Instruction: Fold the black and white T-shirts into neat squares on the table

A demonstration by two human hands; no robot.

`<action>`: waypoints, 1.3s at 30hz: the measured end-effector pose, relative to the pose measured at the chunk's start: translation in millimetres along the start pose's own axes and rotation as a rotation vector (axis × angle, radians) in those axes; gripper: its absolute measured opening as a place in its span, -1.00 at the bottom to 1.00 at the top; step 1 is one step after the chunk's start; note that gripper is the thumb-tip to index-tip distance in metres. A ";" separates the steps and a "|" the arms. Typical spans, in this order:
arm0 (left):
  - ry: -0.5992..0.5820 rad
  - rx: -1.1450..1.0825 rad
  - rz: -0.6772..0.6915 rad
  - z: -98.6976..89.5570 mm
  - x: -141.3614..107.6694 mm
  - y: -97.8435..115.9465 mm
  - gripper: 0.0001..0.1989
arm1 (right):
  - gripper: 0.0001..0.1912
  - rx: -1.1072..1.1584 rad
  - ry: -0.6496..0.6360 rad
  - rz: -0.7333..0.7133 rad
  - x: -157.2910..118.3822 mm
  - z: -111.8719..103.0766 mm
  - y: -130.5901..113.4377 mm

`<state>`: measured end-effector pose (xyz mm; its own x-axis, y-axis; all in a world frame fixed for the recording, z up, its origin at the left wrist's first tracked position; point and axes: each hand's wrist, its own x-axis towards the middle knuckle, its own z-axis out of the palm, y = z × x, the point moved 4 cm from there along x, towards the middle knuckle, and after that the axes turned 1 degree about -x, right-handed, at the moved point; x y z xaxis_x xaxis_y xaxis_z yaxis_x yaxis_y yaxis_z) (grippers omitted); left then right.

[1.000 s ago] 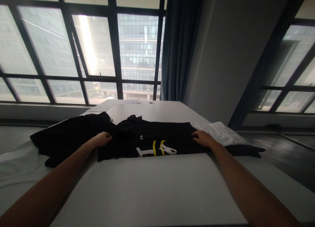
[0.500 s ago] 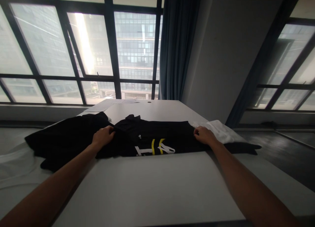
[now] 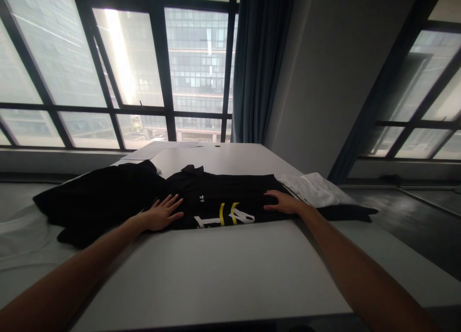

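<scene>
A black shirt (image 3: 216,188) with white and yellow print lies flat across the white table (image 3: 223,269). My left hand (image 3: 163,214) rests palm down on its left part, fingers spread. On the right part of the shirt lies my right hand (image 3: 283,202), its fingers apart and nothing held in them. To the left is a heap of black cloth (image 3: 104,197). A white folded cloth (image 3: 324,190) sits just beyond my right hand, with black cloth (image 3: 347,213) showing under it.
White papers (image 3: 144,152) lie at the far left of the table. Sheer white material (image 3: 21,236) is at the left edge. Beyond the table are windows, a blue curtain (image 3: 257,67) and a grey pillar (image 3: 324,72).
Both hands have let go of the shirt's sides and opened. The left hand has moved right and slightly down, the right hand left, both now onto the shirt.
</scene>
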<state>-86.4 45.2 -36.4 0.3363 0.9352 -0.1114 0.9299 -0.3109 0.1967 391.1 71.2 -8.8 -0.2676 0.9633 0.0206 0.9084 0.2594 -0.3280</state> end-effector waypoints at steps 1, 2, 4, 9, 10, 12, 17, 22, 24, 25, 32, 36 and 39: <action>-0.001 0.006 0.002 -0.6 -2.0 -3.7 -0.23 | -0.22 -0.008 -0.012 -0.001 -1.8 -3.5 -0.1; 0.003 0.008 0.005 -3.4 -3.3 -6.3 -0.21 | -0.19 -0.022 -0.028 0.003 -2.9 -7.9 -1.3; 0.002 -0.001 0.018 -14.2 -1.3 -7.3 -0.17 | -0.17 -0.063 -0.082 0.028 -1.3 -17.0 -6.6; 0.055 0.061 0.090 -59.5 44.7 8.6 -0.34 | -0.53 -0.232 -0.150 0.114 36.1 -30.8 -23.3; 0.087 0.111 0.095 -67.1 59.9 11.1 -0.37 | -0.56 -0.266 -0.116 0.119 47.9 -31.7 -24.4; 0.116 0.195 0.074 -76.1 93.1 11.2 -0.42 | -0.55 -0.310 -0.028 0.121 71.2 -31.8 -21.6; 0.146 0.167 -0.069 -81.9 172.7 -13.4 -0.49 | -0.47 -0.319 0.025 0.148 111.9 -27.2 9.2; 0.148 0.084 -0.143 -83.8 229.3 -37.0 -0.32 | -0.36 -0.259 -0.077 0.172 133.2 -33.1 33.4; 0.143 0.040 -0.157 -83.7 243.4 -41.0 -0.23 | -0.40 -0.262 -0.121 0.209 139.0 -36.5 35.3; 0.143 0.019 -0.159 -83.9 248.0 -41.9 -0.25 | -0.44 -0.275 -0.143 0.224 141.0 -37.5 34.5; 0.329 -0.094 -0.136 -115.6 222.6 -38.6 -0.62 | -0.57 -0.406 -0.097 0.193 125.2 -48.0 15.6; 0.515 -0.142 -0.122 -147.1 165.1 -33.7 -0.64 | -0.62 -0.433 -0.008 0.150 90.3 -62.2 9.0; 0.631 -0.196 0.004 -155.2 109.8 -22.6 -0.66 | -0.69 -0.506 0.113 0.093 57.2 -71.2 1.7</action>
<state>-93.7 181.3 98.1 0.1321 0.8728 0.4699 0.8642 -0.3336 0.3767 400.2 131.6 59.1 -0.1673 0.9781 0.1238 0.9756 0.1462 0.1636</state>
